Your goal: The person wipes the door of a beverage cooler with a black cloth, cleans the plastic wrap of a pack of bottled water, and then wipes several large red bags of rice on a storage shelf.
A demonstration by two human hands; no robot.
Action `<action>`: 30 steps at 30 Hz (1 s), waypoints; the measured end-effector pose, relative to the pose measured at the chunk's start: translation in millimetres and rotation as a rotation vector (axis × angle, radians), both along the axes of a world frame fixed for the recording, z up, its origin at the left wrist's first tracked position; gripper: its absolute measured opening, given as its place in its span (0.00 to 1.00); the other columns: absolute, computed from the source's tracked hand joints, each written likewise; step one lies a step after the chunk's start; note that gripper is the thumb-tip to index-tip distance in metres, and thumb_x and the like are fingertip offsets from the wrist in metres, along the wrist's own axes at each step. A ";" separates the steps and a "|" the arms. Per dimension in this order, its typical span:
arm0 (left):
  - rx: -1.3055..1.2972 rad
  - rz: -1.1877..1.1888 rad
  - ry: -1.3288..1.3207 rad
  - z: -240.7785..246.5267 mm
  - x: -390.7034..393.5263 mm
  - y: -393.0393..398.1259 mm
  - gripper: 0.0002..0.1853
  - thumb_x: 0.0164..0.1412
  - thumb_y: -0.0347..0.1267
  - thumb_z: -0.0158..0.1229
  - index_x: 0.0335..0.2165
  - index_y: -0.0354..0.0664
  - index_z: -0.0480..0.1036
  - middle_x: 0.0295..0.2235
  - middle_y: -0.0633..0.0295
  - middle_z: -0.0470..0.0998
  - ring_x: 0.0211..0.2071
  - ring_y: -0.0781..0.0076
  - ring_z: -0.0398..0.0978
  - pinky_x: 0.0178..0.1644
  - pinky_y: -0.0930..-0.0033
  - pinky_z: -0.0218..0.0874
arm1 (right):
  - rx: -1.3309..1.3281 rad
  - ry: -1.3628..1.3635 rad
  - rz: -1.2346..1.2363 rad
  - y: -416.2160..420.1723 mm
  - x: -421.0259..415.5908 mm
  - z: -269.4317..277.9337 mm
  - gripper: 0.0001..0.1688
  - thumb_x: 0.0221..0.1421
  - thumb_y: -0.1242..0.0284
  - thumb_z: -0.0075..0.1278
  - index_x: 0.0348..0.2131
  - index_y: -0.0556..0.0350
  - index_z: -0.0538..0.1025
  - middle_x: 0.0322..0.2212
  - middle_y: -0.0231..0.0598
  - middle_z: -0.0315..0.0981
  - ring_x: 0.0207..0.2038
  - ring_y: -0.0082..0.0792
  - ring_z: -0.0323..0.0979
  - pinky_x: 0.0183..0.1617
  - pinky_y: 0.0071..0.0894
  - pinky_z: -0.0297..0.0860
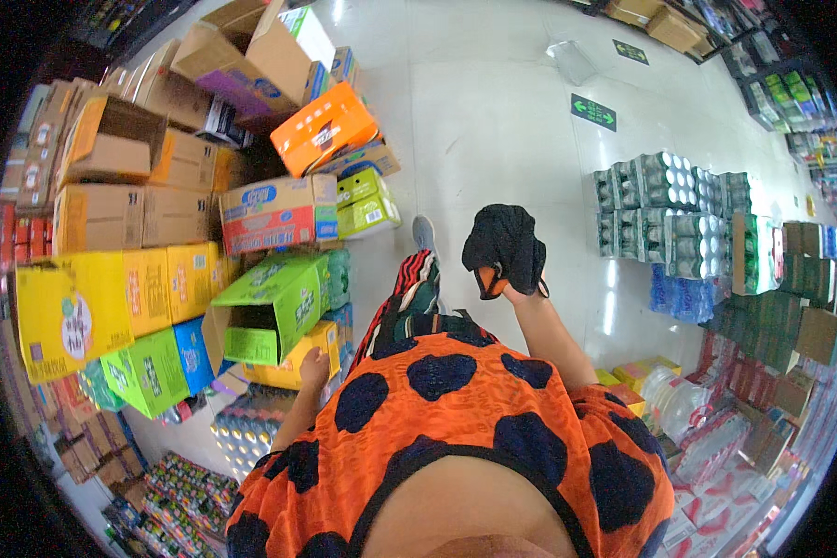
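Observation:
A bunched black fabric item (506, 244) with a bit of orange showing at one edge is gripped in my right hand (523, 294), out over the floor. The cloth covers most of that hand's fingers. My left hand (314, 367) hangs low at my side, in front of a yellow carton (282, 371); whether it touches the carton I cannot tell. Nothing shows in that hand, and its fingers are too small and blurred to judge. Just beyond it lies a green carton (289, 296) with its end flaps open.
Stacked cartons (104, 209) crowd the left, with an orange box (326, 129) on top. On the right stand shrink-wrapped packs of cans (659, 209) and blue-wrapped bottles (680, 289). Green exit signs (593, 111) mark the pale floor (488, 139). A clear plastic piece (573, 61) lies there.

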State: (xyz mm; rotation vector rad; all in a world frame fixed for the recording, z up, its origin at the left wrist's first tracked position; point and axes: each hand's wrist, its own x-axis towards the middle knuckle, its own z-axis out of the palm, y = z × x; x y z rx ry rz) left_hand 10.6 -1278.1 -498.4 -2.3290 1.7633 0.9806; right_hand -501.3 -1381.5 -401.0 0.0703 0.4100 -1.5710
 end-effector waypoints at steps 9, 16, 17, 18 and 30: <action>0.267 -0.182 0.165 -116.1 -38.8 -175.3 0.29 0.52 0.44 0.51 0.47 0.35 0.68 0.44 0.45 0.73 0.47 0.51 0.69 0.52 0.61 0.58 | 0.215 0.098 -0.275 -66.5 -146.6 -25.8 0.21 0.58 0.61 0.38 0.45 0.53 0.69 0.41 0.41 0.69 0.43 0.42 0.68 0.46 0.47 0.67; 0.168 -0.111 0.233 -17.3 -243.4 -403.7 0.27 0.52 0.44 0.51 0.47 0.38 0.69 0.43 0.49 0.74 0.46 0.55 0.71 0.50 0.61 0.60 | 0.147 0.284 -0.449 -113.8 -248.5 -23.4 0.23 0.58 0.61 0.37 0.46 0.58 0.69 0.42 0.46 0.70 0.42 0.46 0.69 0.45 0.48 0.68; 0.140 -0.089 0.270 -37.7 -250.5 -427.8 0.27 0.52 0.44 0.51 0.47 0.38 0.68 0.43 0.49 0.74 0.46 0.55 0.71 0.49 0.62 0.60 | 0.150 0.269 -0.465 -120.1 -258.7 -24.3 0.23 0.58 0.61 0.36 0.45 0.58 0.69 0.41 0.45 0.70 0.41 0.45 0.69 0.44 0.48 0.68; 0.117 -0.070 0.313 -51.9 -264.2 -450.0 0.27 0.52 0.44 0.51 0.47 0.37 0.68 0.42 0.49 0.74 0.45 0.56 0.71 0.49 0.62 0.61 | 0.155 0.258 -0.485 -124.9 -270.1 -26.2 0.22 0.58 0.61 0.36 0.45 0.57 0.69 0.40 0.45 0.70 0.40 0.45 0.69 0.43 0.48 0.68; 0.039 -0.201 0.182 -12.2 -500.6 -562.7 0.25 0.52 0.41 0.52 0.44 0.35 0.69 0.41 0.49 0.75 0.45 0.59 0.73 0.49 0.64 0.61 | -0.032 0.264 -0.408 -236.1 -472.3 -17.5 0.21 0.56 0.59 0.33 0.40 0.52 0.70 0.36 0.41 0.69 0.36 0.43 0.67 0.39 0.46 0.65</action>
